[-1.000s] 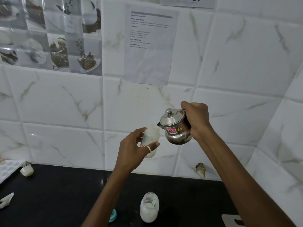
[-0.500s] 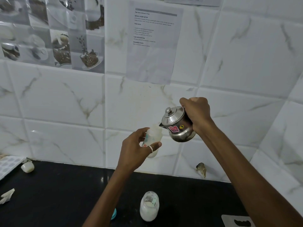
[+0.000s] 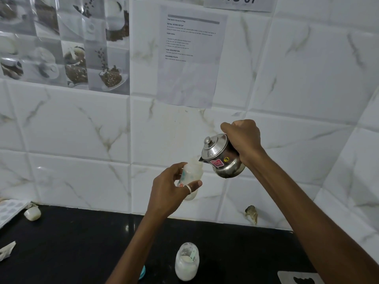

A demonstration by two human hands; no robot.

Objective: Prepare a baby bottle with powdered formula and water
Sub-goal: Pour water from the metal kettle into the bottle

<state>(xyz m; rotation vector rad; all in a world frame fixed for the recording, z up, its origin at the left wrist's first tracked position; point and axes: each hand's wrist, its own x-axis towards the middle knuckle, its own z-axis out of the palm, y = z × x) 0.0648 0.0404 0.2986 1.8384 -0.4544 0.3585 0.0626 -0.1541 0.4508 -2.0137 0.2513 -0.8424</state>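
Bottle (image 3: 191, 177) held left of kettle (image 3: 222, 160), spout at bottle mouth; jar (image 3: 187, 262) on counter (image 3: 61, 242) below.

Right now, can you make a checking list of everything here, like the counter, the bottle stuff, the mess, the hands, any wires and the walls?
Surface: black counter, glossy.
Job's things: baby bottle held up, open top; steel kettle tilted, spout at the bottle's mouth; jar of white powder standing on the counter.
Clutter: small white piece and a white tray at far left; blue lid partly hidden by the arm.
Hands: left hand grips the bottle; right hand grips the kettle.
Cables: nothing seen.
Surroundings: white marble-look wall tiles; printed sheet taped up.
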